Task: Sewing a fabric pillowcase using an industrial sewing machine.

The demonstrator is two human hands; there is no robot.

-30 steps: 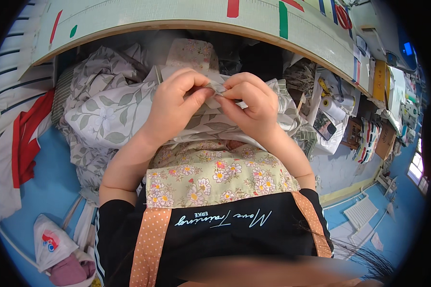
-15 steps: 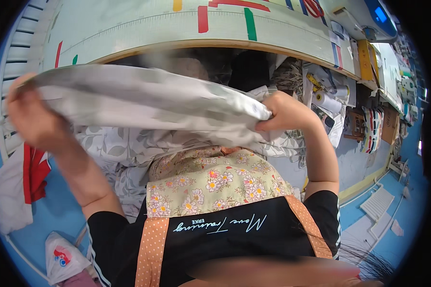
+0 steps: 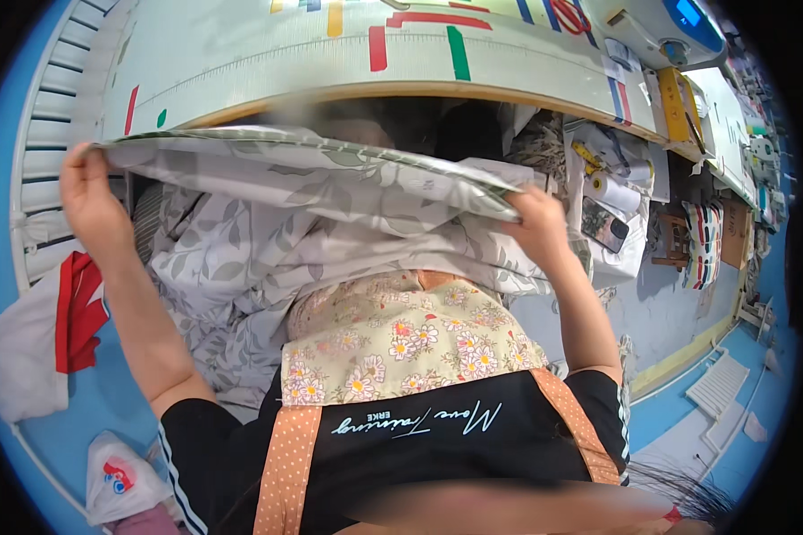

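A white fabric sheet with grey-green leaf print is stretched between my two hands, its folded edge pulled nearly straight in front of the table. At the left end, my left hand is closed on a corner of it. My right hand pinches the other end of that edge, with the thumb and fingers pressed together. The rest of the cloth falls in loose folds over my lap, below the table edge. What lies beneath the stretched part is hidden.
Ahead is a white table with ruler marks and coloured tape strips. A sewing machine stands at the far right. Thread cones and a phone lie right of my right hand. A white slatted rack is on the left.
The blurred cloth has slowed and its leaf print shows clearly. My left hand has moved slightly right; my right hand has shifted slightly right and down. Both keep hold of the fabric.
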